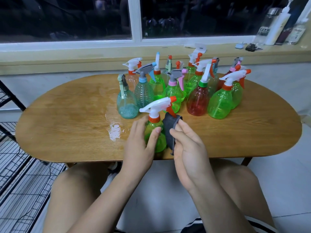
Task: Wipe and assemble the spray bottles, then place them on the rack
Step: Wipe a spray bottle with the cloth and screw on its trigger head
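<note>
Here | left grip [138, 148] curls round a green translucent plastic spray bottle [151, 126] with white-and-orange trigger head, at the oval wooden worktop's [67, 125] near edge | right grip [188, 148] pinches a dark grey cloth [169, 132] at its side | other spray bottles [196, 101] clustered behind.

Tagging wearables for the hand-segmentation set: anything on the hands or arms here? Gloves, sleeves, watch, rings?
Nothing worn. Left hand and right hand are bare: no gloves, no rings in view. Left forearm and right forearm are bare down to the frame edge: no sleeves, no watch or band at either wrist.
</note>
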### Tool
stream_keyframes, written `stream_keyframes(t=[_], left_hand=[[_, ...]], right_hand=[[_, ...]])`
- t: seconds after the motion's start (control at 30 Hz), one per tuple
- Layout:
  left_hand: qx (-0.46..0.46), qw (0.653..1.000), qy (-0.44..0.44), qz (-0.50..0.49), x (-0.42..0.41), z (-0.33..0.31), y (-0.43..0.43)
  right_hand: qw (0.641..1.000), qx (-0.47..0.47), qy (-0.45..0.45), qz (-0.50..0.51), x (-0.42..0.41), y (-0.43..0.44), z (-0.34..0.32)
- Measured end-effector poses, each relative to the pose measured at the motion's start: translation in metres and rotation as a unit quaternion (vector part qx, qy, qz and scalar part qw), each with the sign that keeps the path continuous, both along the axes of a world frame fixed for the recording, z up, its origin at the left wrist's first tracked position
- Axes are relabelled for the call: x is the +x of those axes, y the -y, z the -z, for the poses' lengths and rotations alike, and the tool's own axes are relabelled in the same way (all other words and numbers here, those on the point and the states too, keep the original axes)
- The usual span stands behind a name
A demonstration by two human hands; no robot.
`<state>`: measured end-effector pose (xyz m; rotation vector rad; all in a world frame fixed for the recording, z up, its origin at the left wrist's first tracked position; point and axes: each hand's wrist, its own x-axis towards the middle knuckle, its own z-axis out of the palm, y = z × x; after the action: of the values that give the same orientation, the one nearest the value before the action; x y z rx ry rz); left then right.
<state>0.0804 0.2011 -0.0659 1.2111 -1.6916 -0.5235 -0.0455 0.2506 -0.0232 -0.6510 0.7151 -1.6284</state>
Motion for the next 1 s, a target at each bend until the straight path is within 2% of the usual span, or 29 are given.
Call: stream_keyframes(t=[0.2,0.57,1.0], left_hand=[[0.003,1.000,0.009,0.005,-0.008,-0.006,0.000],[0.016,1.000,0.006,0.006,-0.008,-0.010,0.003],[0.019,0.998,0.030,0.043,-0.005,-0.010,0.020]], right_hand=[[0.999,-0.032,-0.023,0.016,0.009,-0.005,-0.007],[0.970,-0.107,-0.217,-0.001,0.004,0.002,-0.006],[0.944,-0.050,-0.311,0.102,0.020,0.013,0.002]])
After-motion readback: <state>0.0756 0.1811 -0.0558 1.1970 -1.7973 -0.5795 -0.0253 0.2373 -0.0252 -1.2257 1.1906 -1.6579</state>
